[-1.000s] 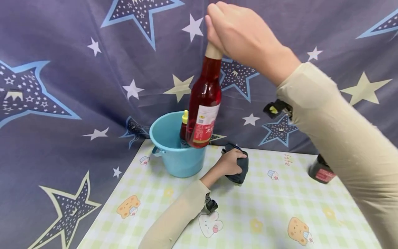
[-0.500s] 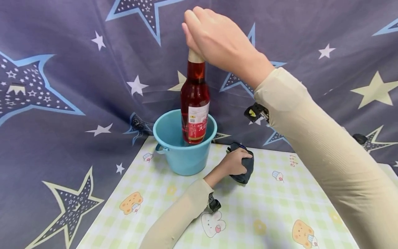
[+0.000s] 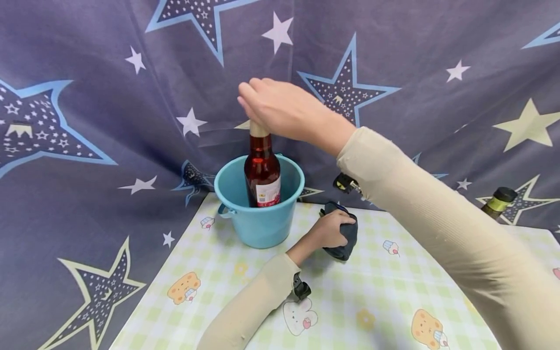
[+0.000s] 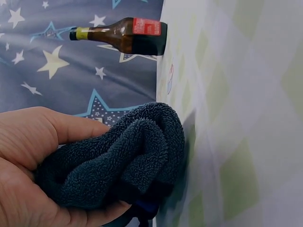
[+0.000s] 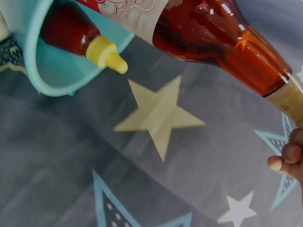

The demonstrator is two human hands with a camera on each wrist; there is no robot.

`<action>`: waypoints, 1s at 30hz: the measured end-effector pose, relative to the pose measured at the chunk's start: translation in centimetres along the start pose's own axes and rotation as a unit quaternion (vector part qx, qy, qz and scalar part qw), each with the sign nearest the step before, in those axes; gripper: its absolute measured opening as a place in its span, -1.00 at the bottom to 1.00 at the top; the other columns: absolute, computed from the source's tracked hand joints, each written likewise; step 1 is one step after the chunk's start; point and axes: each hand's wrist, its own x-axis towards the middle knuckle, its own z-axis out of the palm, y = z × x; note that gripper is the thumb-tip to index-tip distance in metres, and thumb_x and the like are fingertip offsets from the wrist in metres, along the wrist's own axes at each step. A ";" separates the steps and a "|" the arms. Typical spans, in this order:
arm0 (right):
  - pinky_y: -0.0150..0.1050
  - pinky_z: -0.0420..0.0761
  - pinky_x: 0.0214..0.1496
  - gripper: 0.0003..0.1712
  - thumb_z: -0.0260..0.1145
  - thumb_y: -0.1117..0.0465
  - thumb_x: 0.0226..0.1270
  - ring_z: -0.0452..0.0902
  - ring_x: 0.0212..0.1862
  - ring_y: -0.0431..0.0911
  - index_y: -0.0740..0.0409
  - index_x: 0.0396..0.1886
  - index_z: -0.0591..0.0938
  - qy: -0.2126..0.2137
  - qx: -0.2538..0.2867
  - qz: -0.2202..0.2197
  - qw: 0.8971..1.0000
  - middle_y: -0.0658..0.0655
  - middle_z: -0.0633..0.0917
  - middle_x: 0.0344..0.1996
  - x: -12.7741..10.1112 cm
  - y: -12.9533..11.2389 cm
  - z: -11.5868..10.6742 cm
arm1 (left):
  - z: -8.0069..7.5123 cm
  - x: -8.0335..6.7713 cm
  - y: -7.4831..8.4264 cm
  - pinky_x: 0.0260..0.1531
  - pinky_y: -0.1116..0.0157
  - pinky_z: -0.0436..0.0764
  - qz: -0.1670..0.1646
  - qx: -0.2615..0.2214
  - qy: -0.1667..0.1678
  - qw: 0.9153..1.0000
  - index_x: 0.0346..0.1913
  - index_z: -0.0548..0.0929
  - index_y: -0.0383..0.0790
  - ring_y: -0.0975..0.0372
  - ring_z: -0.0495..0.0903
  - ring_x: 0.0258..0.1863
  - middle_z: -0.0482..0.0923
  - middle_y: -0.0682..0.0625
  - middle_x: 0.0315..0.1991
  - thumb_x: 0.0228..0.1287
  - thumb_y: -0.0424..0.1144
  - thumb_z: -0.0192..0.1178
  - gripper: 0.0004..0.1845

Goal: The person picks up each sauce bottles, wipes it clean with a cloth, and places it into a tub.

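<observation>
My right hand (image 3: 280, 109) grips the top of a tall red bottle (image 3: 261, 170) with a white and red label; the bottle stands upright inside the light blue bucket (image 3: 258, 223). In the right wrist view the red bottle (image 5: 222, 42) lies next to a smaller red bottle with a yellow nozzle (image 5: 83, 40) inside the bucket (image 5: 42, 71). My left hand (image 3: 328, 228) rests on the table right of the bucket and grips a dark blue towel (image 3: 345, 238). The left wrist view shows the towel (image 4: 123, 156) bunched in the left hand (image 4: 33, 161).
A checked tablecloth (image 3: 372, 296) with cartoon prints covers the table. A dark bottle with a black cap (image 3: 496, 203) stands at the far right; the left wrist view shows a brown bottle (image 4: 123, 38) with a red label. A star-patterned blue cloth (image 3: 87, 97) hangs behind.
My right hand has lowered the red bottle from above the bucket down into it, and the bottle went from tilted to upright. The left hand kept still on the towel.
</observation>
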 end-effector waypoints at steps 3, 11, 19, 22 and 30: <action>-0.04 0.58 -0.08 -0.59 -0.17 0.11 0.73 0.55 -0.19 0.13 0.30 -0.06 0.52 -0.018 -0.006 -0.013 1.000 0.24 0.59 -0.25 -0.1 -0.5 1.1 | 0.1 0.1 0.1 -0.08 0.39 0.49 0.003 0.002 0.001 1.000 0.39 0.57 -0.03 0.13 0.46 0.39 0.41 0.01 0.44 0.17 -0.42 0.26 -0.34; -0.11 0.63 -0.19 -0.61 -0.12 0.13 0.73 0.56 -0.26 0.10 0.30 -0.10 0.54 -0.011 -0.043 -0.082 0.996 0.24 0.59 -0.29 -1.0 -1.3 3.8 | 0.4 0.0 0.4 -0.17 0.37 0.44 0.000 0.000 -0.002 1.000 0.40 0.56 -0.01 0.14 0.48 0.36 0.40 0.04 0.44 0.19 -0.41 0.25 -0.34; -0.13 0.60 -0.22 -0.65 -0.05 0.13 0.71 0.54 -0.32 0.08 0.28 -0.19 0.53 0.015 -0.055 -0.128 0.990 0.21 0.60 -0.34 -2.2 -1.9 6.4 | 0.7 0.2 0.7 -0.03 0.38 0.46 0.007 0.020 -0.014 1.000 0.40 0.57 0.00 0.16 0.40 0.46 0.45 0.04 0.45 0.17 -0.41 0.28 -0.33; -0.14 0.60 -0.20 -0.67 -0.03 0.12 0.70 0.54 -0.31 0.07 0.26 -0.18 0.53 0.006 -0.054 -0.124 0.991 0.20 0.59 -0.34 -2.4 -2.1 6.7 | 0.7 0.1 0.7 0.02 0.38 0.47 0.011 0.018 -0.013 1.000 0.39 0.58 0.00 0.16 0.39 0.47 0.47 0.03 0.44 0.14 -0.42 0.29 -0.32; -0.17 0.55 -0.19 -0.64 -0.02 0.07 0.70 0.49 -0.33 0.04 0.25 -0.21 0.50 0.029 -0.053 -0.147 0.987 0.18 0.56 -0.36 -2.6 -2.1 7.2 | 0.7 0.0 0.4 -0.33 0.38 0.37 0.011 0.008 -0.014 1.000 0.39 0.58 -0.01 0.11 0.61 0.11 0.61 -0.05 0.30 0.16 -0.43 0.28 -0.33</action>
